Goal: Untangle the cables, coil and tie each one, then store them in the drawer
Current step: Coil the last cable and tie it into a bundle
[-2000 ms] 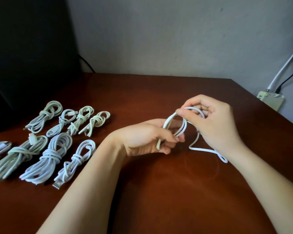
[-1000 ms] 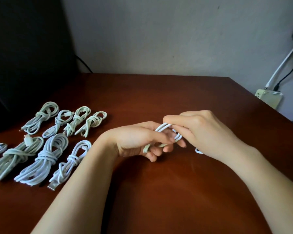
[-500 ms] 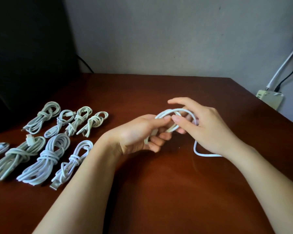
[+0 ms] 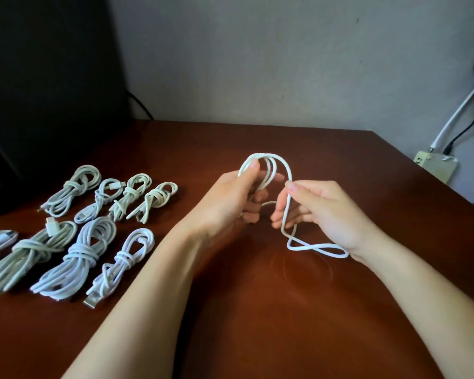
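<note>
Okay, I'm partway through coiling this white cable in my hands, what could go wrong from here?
The loops of the white cable sit only in the grip of the left hand; if it slackens, the coil may spring open. The loose tail on the table crosses itself, so the right hand could draw a twist into the coil. The tied bundles lie near the left forearm and might get swept aside.
</note>
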The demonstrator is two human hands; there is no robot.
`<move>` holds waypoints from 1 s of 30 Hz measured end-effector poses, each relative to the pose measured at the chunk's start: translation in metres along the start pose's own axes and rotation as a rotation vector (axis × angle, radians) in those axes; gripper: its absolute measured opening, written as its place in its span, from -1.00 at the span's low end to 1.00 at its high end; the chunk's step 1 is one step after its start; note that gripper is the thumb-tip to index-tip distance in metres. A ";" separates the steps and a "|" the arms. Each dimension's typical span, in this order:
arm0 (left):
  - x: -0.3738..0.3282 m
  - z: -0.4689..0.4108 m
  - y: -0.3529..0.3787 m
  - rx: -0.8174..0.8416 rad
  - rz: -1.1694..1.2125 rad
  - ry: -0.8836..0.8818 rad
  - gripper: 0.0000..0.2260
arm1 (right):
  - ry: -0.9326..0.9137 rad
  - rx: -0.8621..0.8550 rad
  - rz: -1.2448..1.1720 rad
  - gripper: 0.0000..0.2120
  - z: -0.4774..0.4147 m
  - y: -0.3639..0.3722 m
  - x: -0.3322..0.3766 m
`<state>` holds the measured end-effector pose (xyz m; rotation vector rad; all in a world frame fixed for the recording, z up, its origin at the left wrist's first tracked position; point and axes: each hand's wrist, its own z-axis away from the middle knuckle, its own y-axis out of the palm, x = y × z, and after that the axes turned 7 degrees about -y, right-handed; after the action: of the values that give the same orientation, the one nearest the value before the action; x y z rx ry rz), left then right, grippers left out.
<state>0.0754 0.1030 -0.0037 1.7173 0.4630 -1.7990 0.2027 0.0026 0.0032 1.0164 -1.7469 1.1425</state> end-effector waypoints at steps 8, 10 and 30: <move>0.006 0.003 0.007 0.036 -0.152 0.106 -0.72 | 0.137 0.042 -0.116 -0.66 -0.001 0.003 -0.002; 0.006 0.005 0.007 0.035 -0.188 0.112 -0.76 | 0.145 0.057 -0.111 -0.66 -0.001 0.004 -0.002; 0.003 -0.012 -0.023 -0.444 0.069 0.236 -0.72 | -0.113 0.227 0.156 -0.70 0.008 0.016 -0.006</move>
<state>0.0701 0.1278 -0.0116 1.6060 0.8231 -1.3246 0.1882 0.0009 -0.0089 1.1130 -1.8419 1.4320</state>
